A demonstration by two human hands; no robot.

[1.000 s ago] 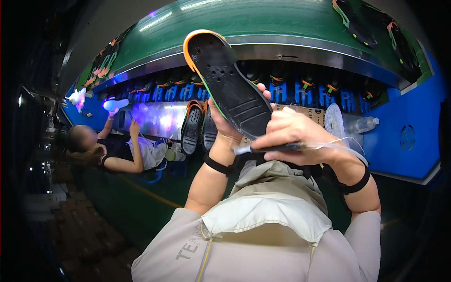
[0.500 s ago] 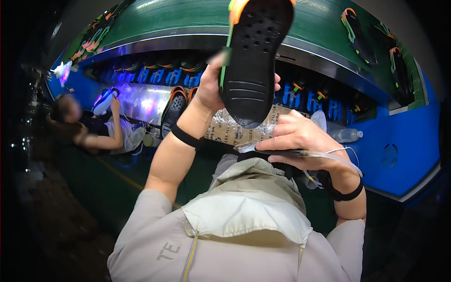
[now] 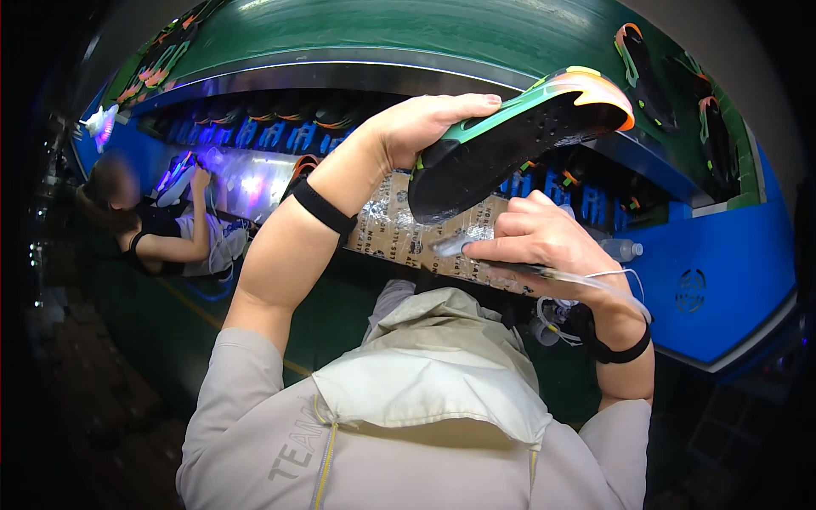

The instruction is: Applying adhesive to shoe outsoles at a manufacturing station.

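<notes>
A black shoe with a patterned sole and a green and orange sidewall (image 3: 510,157) is held up above the counter (image 3: 255,183), tilted, its orange end toward the upper right and its plain dark end toward the lower left. The left hand (image 3: 425,127) grips it near the dark end: the thumb lies along the green side, while the other fingers are out of sight behind the shoe, so their exact spread cannot be told.

The right hand (image 3: 548,242) has its fingers curled closed around a slim dark pen-like tool with a pale tip (image 3: 510,269). The tip is blurred, pointing left just below the shoe's dark end and apart from it; its shape is hard to make out. A clear tube (image 3: 599,285) trails from the tool over the right wrist.

Beneath both hands is a brown printed cardboard sheet under shiny clear film (image 3: 395,229), partly covered by the shoe and the right hand. A clear plastic bottle (image 3: 622,249) lies beyond the right hand, partly hidden by it. The left forearm cuts off most of an orange-edged dark shoe (image 3: 302,167). At far left, a co-worker (image 3: 174,225) holds a shoe washed in violet light, its details lost.
</notes>
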